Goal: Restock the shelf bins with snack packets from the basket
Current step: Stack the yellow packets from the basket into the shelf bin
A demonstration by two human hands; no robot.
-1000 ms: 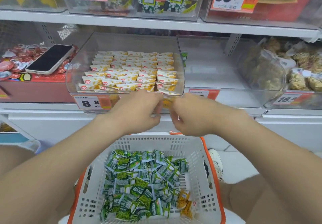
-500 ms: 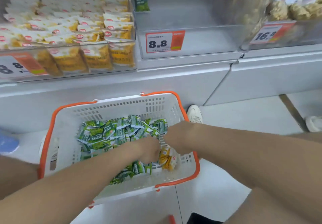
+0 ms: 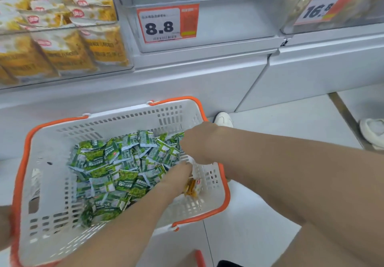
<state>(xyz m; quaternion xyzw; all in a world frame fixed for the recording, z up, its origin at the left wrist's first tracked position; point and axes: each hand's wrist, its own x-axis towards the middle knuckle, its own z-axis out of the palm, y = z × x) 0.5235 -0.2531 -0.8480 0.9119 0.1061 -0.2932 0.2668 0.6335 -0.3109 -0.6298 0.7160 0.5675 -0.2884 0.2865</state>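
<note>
Perforated plastic basket (image 3: pixel 128 119) (glossy packets (image 3: pixel 108 162))

Bright, even shop light with soft shadows. Motion blur smears the yellow packets (image 3: pixel 62 38) and the 16.8 price tag (image 3: pixel 320 8). Wide-angle bending bows the shelf edge (image 3: pixel 187 75); the clear bin (image 3: pixel 207 17) shows pale glare.

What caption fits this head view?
Left hand and right hand reach the yellow packets beside green packets in the basket.

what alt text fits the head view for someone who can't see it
Left hand and right hand reach into a white, orange-rimmed basket of green snack packets, meeting at a few yellow packets by its right wall. Clear shelf bins stand above.
</note>
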